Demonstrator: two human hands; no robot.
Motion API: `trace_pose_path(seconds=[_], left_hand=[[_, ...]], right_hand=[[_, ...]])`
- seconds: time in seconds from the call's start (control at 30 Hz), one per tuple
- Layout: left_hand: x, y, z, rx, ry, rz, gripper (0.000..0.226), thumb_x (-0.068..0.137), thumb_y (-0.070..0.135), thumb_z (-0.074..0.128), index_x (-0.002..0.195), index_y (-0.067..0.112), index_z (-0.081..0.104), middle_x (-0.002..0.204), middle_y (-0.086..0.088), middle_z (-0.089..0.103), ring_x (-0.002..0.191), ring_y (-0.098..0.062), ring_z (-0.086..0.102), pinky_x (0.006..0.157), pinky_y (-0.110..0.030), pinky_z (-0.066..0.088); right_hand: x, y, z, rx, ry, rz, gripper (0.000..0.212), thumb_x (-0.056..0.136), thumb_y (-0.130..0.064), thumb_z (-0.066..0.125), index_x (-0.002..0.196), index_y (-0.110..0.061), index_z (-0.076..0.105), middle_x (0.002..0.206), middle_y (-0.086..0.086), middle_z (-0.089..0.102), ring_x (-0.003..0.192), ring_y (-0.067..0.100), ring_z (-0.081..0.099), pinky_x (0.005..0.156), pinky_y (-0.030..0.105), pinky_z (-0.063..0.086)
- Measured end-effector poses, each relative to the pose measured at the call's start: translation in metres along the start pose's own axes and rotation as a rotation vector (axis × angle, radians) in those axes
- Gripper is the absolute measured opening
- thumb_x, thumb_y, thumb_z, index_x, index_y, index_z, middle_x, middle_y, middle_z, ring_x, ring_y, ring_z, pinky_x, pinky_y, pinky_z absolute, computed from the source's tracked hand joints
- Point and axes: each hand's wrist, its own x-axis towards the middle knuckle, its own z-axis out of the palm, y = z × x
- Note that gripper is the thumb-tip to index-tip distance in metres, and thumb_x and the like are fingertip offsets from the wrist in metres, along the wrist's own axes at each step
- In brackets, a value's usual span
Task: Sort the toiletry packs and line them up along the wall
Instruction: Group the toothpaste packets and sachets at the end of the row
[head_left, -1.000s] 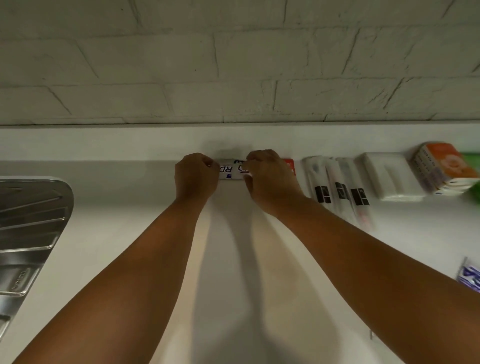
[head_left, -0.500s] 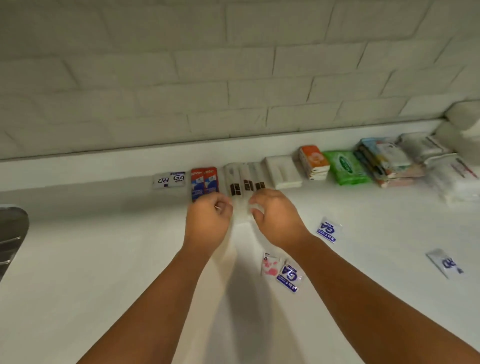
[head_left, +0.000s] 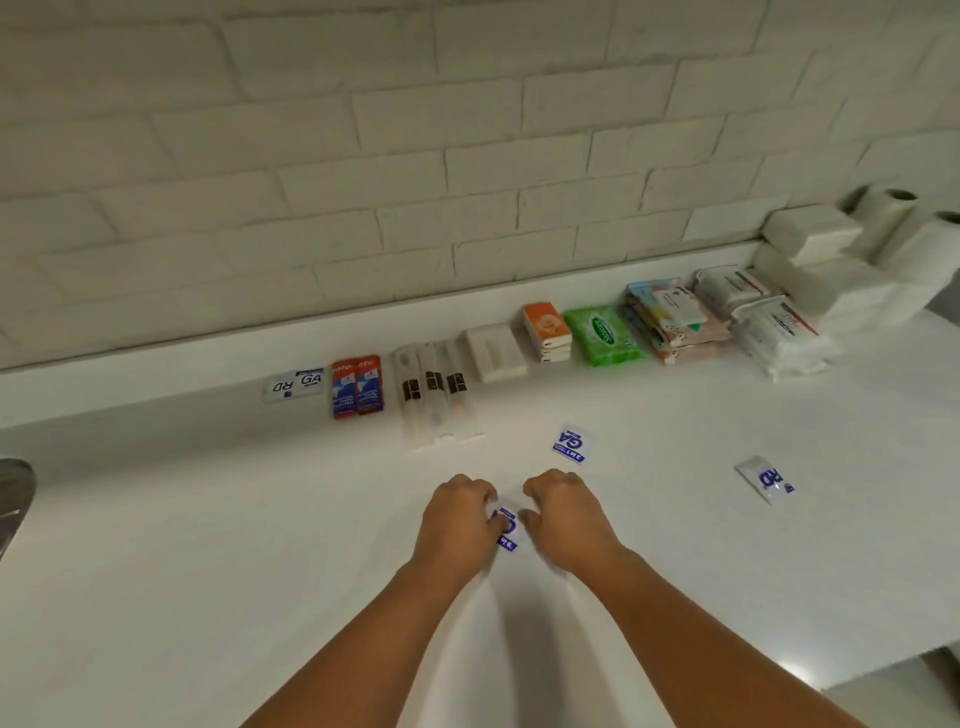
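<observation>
The small white-and-blue flat sachet (head_left: 506, 529) lies well out from the white brick wall (head_left: 467, 208), left hand (head_left: 460, 519) curled at its edge, right hand (head_left: 563, 514) curled just beside (a pinch I cannot tell). So thin, it may skid instead of lifting.

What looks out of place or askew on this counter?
Three sachets lie loose on the counter, away from the row at the wall: the GA sachet and the RD sachet, both skewed, and a third sachet at the left hand. Nothing looks spilled or damaged.
</observation>
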Motion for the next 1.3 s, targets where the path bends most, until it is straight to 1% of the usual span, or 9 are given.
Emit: trace_pose_path(seconds=[0.27, 0.47, 0.57, 0.7, 0.83, 0.9, 1.07, 1.2, 1.3], left_hand=[[-0.004, 0.004, 0.021, 0.187, -0.008, -0.028, 0.03, 0.088, 0.04, 0.067, 0.109, 0.019, 0.066, 0.109, -0.003, 0.056, 0.102, -0.02, 0.052, 0.081, -0.029, 0.047], [-0.004, 0.005, 0.019, 0.07, 0.03, -0.041, 0.018, 0.084, 0.03, 0.07, 0.1, 0.021, 0.066, 0.095, 0.001, 0.069, 0.093, -0.02, 0.058, 0.077, -0.031, 0.049], [-0.008, 0.003, 0.013, -0.123, 0.061, -0.074, 0.008, 0.085, 0.024, 0.073, 0.09, 0.023, 0.068, 0.077, 0.004, 0.071, 0.074, -0.018, 0.064, 0.072, -0.033, 0.053], [-0.011, -0.005, -0.008, -0.387, 0.179, -0.116, 0.014, 0.083, 0.015, 0.077, 0.08, 0.024, 0.067, 0.066, 0.007, 0.068, 0.063, -0.013, 0.068, 0.063, -0.031, 0.054], [-0.01, -0.021, -0.037, -0.499, 0.265, -0.147, 0.008, 0.085, 0.015, 0.077, 0.083, 0.021, 0.072, 0.063, 0.013, 0.067, 0.058, 0.002, 0.062, 0.057, -0.011, 0.043], [-0.008, -0.038, -0.054, -0.452, 0.311, -0.132, 0.006, 0.087, 0.02, 0.076, 0.089, 0.026, 0.076, 0.072, 0.016, 0.071, 0.065, 0.003, 0.063, 0.059, -0.007, 0.043], [0.004, -0.094, -0.098, -0.416, 0.366, -0.104, 0.011, 0.087, 0.018, 0.074, 0.091, 0.026, 0.079, 0.08, 0.018, 0.073, 0.072, 0.004, 0.066, 0.065, -0.007, 0.045], [0.028, -0.14, -0.128, -0.445, 0.38, -0.159, 0.009, 0.086, 0.015, 0.076, 0.086, 0.024, 0.079, 0.07, 0.018, 0.071, 0.062, 0.005, 0.062, 0.06, -0.007, 0.042], [0.056, -0.17, -0.15, -0.473, 0.385, -0.231, 0.011, 0.085, 0.014, 0.074, 0.079, 0.023, 0.076, 0.063, 0.013, 0.068, 0.058, -0.004, 0.059, 0.063, -0.023, 0.046]], right_hand=[[-0.002, 0.008, 0.013, -0.01, -0.009, -0.021, 0.038, 0.091, -0.034, 0.064, 0.126, -0.02, 0.06, 0.121, 0.004, 0.055, 0.116, 0.022, 0.047, 0.094, 0.029, 0.043], [0.01, 0.012, 0.011, 0.066, -0.052, 0.005, 0.025, 0.087, -0.03, 0.07, 0.109, -0.022, 0.064, 0.114, 0.0, 0.06, 0.11, 0.021, 0.05, 0.092, 0.029, 0.045], [0.015, 0.015, 0.009, 0.277, -0.053, 0.031, 0.021, 0.085, -0.022, 0.071, 0.104, -0.021, 0.061, 0.101, -0.002, 0.065, 0.097, 0.02, 0.059, 0.084, 0.029, 0.047], [0.021, 0.005, -0.004, 0.67, -0.054, 0.078, 0.014, 0.086, -0.017, 0.072, 0.099, -0.016, 0.066, 0.081, -0.003, 0.066, 0.073, 0.009, 0.059, 0.072, 0.019, 0.046], [0.037, -0.03, -0.012, 0.857, -0.053, 0.043, 0.003, 0.087, -0.013, 0.071, 0.088, -0.014, 0.068, 0.078, 0.0, 0.069, 0.067, 0.007, 0.062, 0.065, 0.021, 0.05], [0.049, -0.054, -0.012, 0.871, -0.045, 0.003, 0.004, 0.088, -0.014, 0.07, 0.087, -0.016, 0.068, 0.084, 0.004, 0.072, 0.074, 0.012, 0.068, 0.067, 0.026, 0.055], [0.083, -0.12, 0.0, 0.801, -0.038, -0.08, 0.004, 0.089, -0.013, 0.069, 0.089, -0.017, 0.066, 0.089, 0.004, 0.07, 0.076, 0.011, 0.069, 0.061, 0.016, 0.052], [0.12, -0.169, 0.021, 0.811, -0.015, -0.085, 0.009, 0.088, -0.011, 0.068, 0.095, -0.017, 0.065, 0.091, 0.009, 0.07, 0.078, 0.02, 0.069, 0.071, 0.031, 0.057], [0.155, -0.198, 0.037, 0.727, 0.012, -0.121, 0.007, 0.085, -0.019, 0.063, 0.087, -0.026, 0.062, 0.084, 0.007, 0.07, 0.076, 0.025, 0.068, 0.07, 0.037, 0.057]])
